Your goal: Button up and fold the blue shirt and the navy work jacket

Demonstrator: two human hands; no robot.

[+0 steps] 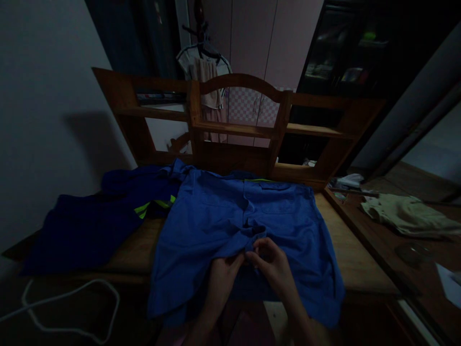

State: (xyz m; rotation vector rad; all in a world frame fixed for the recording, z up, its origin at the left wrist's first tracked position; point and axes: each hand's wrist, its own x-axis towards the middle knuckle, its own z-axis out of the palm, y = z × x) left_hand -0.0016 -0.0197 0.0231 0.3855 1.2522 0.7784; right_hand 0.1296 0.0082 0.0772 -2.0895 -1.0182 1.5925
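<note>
A blue work jacket (212,211) lies spread on the wooden desk, its lower part hanging over the front edge. Both hands are at its front opening. My left hand (224,276) grips the left front edge, its fingers partly hidden under the cloth. Just beside it, my right hand (272,262) pinches the edge of the front placket, thumb against fingers. Between the hands the fabric is lifted and bunched. Dim light hides whether a button is between the fingertips.
Darker blue clothing (93,221) with yellow-green stripes lies at the left. A wooden shelf (234,127) stands along the desk's back. On the right, a folded beige garment (406,214) rests on a brown surface near a glass dish (412,252). A white cable (72,329) loops at lower left.
</note>
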